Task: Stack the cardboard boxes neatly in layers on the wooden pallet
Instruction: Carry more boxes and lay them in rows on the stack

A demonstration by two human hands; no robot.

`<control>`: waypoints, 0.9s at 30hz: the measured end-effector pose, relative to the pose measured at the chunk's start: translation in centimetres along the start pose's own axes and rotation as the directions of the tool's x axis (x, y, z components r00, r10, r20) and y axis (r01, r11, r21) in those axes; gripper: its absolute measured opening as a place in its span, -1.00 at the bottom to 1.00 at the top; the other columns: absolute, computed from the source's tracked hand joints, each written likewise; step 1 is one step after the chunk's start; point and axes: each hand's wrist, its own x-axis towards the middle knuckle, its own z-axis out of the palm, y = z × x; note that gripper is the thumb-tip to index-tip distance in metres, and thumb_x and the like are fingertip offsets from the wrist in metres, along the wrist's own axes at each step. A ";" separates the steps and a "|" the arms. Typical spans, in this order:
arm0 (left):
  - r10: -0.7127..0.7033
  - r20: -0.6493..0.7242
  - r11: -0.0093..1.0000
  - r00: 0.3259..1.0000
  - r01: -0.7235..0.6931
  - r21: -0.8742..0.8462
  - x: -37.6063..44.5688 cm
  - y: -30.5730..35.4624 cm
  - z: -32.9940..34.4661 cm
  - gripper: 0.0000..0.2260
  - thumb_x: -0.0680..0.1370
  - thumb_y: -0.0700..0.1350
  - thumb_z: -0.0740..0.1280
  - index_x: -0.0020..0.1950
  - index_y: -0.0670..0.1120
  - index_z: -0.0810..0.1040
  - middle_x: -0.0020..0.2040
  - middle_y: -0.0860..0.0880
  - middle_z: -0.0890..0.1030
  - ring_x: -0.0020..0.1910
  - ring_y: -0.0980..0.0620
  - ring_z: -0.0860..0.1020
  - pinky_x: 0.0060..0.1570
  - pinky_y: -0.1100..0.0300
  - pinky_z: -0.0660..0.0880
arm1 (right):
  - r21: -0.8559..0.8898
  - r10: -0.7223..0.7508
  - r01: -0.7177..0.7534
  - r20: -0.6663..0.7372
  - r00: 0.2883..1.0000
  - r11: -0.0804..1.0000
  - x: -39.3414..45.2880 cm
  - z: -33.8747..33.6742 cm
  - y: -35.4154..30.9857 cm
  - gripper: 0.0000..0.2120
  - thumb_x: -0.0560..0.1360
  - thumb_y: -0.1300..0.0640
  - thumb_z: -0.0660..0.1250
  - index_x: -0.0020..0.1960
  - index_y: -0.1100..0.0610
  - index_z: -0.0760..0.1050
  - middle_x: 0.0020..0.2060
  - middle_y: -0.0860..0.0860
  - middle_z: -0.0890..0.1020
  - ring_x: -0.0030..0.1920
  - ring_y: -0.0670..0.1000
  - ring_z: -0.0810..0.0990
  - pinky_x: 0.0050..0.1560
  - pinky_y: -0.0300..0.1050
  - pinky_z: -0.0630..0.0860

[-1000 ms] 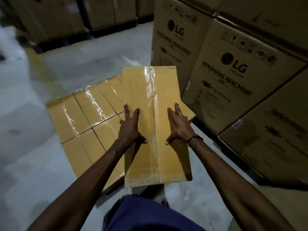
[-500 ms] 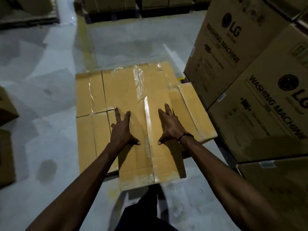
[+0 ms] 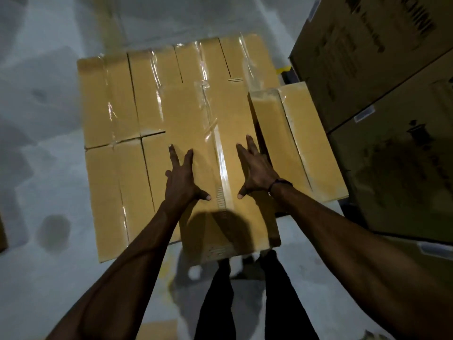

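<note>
Resting flat on a long taped cardboard box (image 3: 215, 148), the left hand (image 3: 181, 182) and right hand (image 3: 257, 170) have fingers spread and pinch nothing. It lies atop the layer of boxes (image 3: 117, 119) (pallet hidden), overhanging the layer's near edge, beside the large printed cartons (image 3: 382, 69).

Dim, tape glare, soft blur, edges warped

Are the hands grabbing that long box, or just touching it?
Just touching. Both the left hand and right hand lie flat, fingers straight, on the top face of the long box. No grip.
</note>
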 end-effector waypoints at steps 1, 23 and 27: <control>-0.003 0.009 1.000 1.000 0.003 -0.005 1.4 -0.2 1.3 0.40 0.02 0.21 0.73 0.68 0.05 -0.01 0.63 -0.12 -0.38 0.51 -0.52 0.14 0.42 -0.37 0.26 | -0.003 0.004 -0.004 0.009 1.000 1.000 1.3 0.7 1.1 0.58 -0.08 -0.12 0.79 0.68 -0.04 -0.13 0.62 -0.04 -0.36 0.63 0.31 -0.06 0.53 0.32 0.23; -0.023 -0.044 1.000 0.999 0.024 0.021 15.8 -4.9 15.9 0.39 -0.01 0.15 0.75 0.66 0.09 0.03 0.65 -0.09 -0.34 0.54 -0.47 0.15 0.44 -0.37 0.31 | -0.060 -0.151 0.154 0.042 0.988 0.986 14.6 7.4 13.9 0.38 0.11 -0.13 0.75 0.68 0.01 -0.04 0.63 0.01 -0.32 0.61 0.34 -0.04 0.52 0.24 0.26; -0.035 -0.047 0.999 0.998 0.035 0.000 15.5 -4.4 15.8 0.39 0.00 0.12 0.75 0.68 0.07 0.03 0.65 -0.11 -0.34 0.57 -0.43 0.10 0.48 -0.33 0.27 | -0.013 -0.158 0.161 -0.284 0.946 0.987 13.3 6.8 16.4 0.00 0.45 -0.24 0.50 0.67 0.07 0.05 0.67 0.05 -0.10 0.63 0.16 0.00 0.56 0.10 0.17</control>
